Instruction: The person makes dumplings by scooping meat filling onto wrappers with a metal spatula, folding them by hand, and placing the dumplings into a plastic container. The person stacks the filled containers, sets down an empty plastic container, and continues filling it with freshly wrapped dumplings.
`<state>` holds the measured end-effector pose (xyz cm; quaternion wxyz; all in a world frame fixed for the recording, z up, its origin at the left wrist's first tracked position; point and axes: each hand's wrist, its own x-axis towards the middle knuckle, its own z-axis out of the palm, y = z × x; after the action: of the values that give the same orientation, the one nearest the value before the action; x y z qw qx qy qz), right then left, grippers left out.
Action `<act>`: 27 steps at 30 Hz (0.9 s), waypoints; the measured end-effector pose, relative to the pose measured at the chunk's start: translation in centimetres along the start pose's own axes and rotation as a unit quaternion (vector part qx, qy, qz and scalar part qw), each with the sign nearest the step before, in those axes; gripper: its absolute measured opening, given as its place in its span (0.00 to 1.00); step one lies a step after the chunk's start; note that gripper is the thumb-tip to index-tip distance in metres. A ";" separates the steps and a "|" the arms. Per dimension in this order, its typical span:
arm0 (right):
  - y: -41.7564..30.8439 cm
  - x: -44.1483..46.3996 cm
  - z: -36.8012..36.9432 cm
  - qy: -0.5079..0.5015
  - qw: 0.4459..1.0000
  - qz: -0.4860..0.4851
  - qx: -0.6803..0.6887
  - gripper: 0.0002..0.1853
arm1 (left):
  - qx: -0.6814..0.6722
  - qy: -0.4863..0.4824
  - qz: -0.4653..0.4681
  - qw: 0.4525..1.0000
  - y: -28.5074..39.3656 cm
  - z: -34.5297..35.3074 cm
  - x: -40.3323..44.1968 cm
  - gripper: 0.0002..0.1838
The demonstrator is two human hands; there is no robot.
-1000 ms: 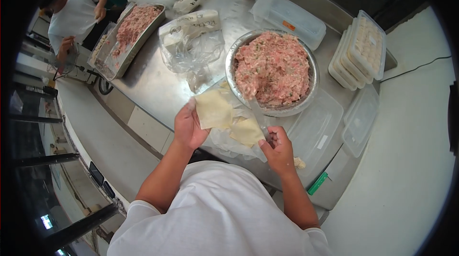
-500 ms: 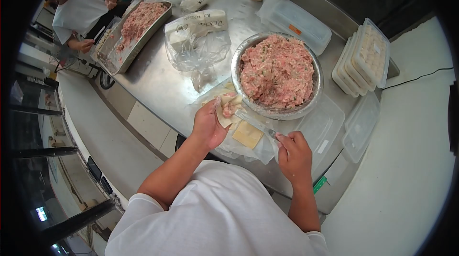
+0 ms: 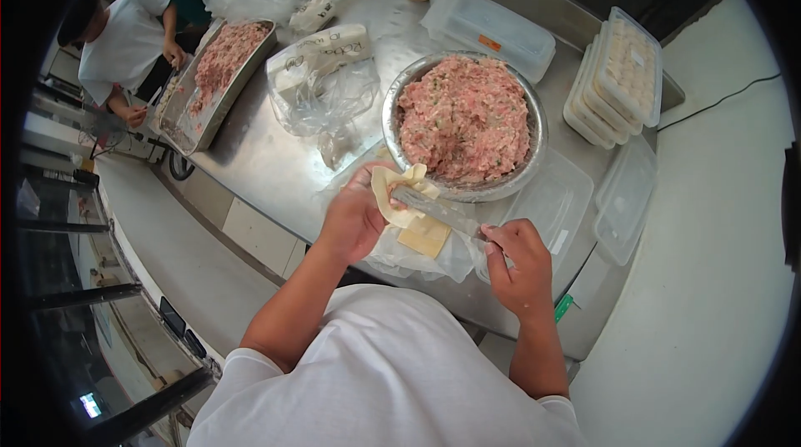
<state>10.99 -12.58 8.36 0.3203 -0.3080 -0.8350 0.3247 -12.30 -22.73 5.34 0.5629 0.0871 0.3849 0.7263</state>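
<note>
The left hand (image 3: 355, 218) has its grip on a pale dough wrapper (image 3: 380, 190), cupped with its edges curling up, just beside the near side of the metal bowl (image 3: 541, 134). The right hand (image 3: 523, 263) is clenched round the end of a flat spreader (image 3: 442, 211), whose blade slants across to the left and reaches into the wrapper, where a little pink filling (image 3: 395, 198) shows.

Below the spreader, a small stack of square wrappers (image 3: 425, 237) lies on crumpled clear plastic (image 3: 457, 262) on the metal counter (image 3: 250, 151). The bowl holds a large mound of pink minced meat (image 3: 467, 113) flecked with green. To its left lies a plastic bag (image 3: 321, 72) with writing on it; farther left, a deep metal tray (image 3: 219, 123) holds more mince, and another person (image 3: 125, 38) stands at its far side.

Behind the bowl sits a clear box (image 3: 501, 34) with an orange label. To the right are stacked containers (image 3: 622, 80) of pale round pieces, two flat clear lids (image 3: 551, 201) and, nearer the right forearm, a green handle (image 3: 564, 307).
</note>
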 end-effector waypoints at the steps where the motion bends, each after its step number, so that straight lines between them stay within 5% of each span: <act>1: 0.0 -0.1 -0.5 -0.015 1.000 -0.003 0.004 0.13 | 0.134 0.029 -0.021 0.990 -0.3 -0.4 0.3 0.14; 2: 0.1 -0.3 -0.8 -0.030 1.000 -0.003 0.008 0.12 | 0.135 0.025 -0.026 0.990 -0.5 -0.5 0.3 0.14; 4: 0.3 -0.7 -1.3 -0.064 0.998 0.000 -0.027 0.11 | 0.427 -0.084 0.020 0.900 -0.3 0.8 -0.1 0.18; 10: 1.0 -2.1 -5.3 -0.087 0.989 0.040 -0.113 0.11 | 0.596 -0.129 0.074 0.790 -2.5 2.3 2.0 0.17; 13: 2.0 -3.5 -6.7 -0.019 0.992 0.114 -0.039 0.09 | 0.509 -0.102 0.115 0.847 -4.6 3.3 3.6 0.14; 18: 4.3 -7.4 -3.9 0.035 0.963 0.253 0.086 0.06 | 0.520 -0.167 0.025 0.837 -7.8 6.6 3.1 0.11; 20: 4.0 -8.2 -1.4 0.066 0.930 0.272 0.238 0.11 | 0.317 -0.212 -0.027 0.924 -10.3 7.8 2.6 0.11; 21: 3.6 -8.4 -0.5 0.072 0.929 0.275 0.239 0.11 | 0.319 -0.217 -0.032 0.922 -11.2 8.9 2.1 0.11; 23: 2.9 -8.9 1.0 0.167 0.757 0.284 0.564 0.13 | 0.244 -0.255 -0.101 0.930 -12.2 10.8 1.0 0.15; 24: 3.0 -9.2 1.1 0.171 0.756 0.285 0.564 0.13 | 0.246 -0.257 -0.105 0.929 -12.7 10.6 1.2 0.15; 26: 3.6 -9.4 1.0 0.225 0.717 0.311 0.581 0.14 | 0.410 -0.359 0.182 0.819 -13.7 10.2 2.2 0.20; 27: 4.1 -9.7 0.6 0.245 0.713 0.320 0.574 0.10 | 0.459 -0.355 0.208 0.787 -13.3 10.3 2.3 0.19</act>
<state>17.67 -17.36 1.77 0.5059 -0.3822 -0.2319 0.7377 2.60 -14.98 3.00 0.3889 0.6651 0.4184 0.4810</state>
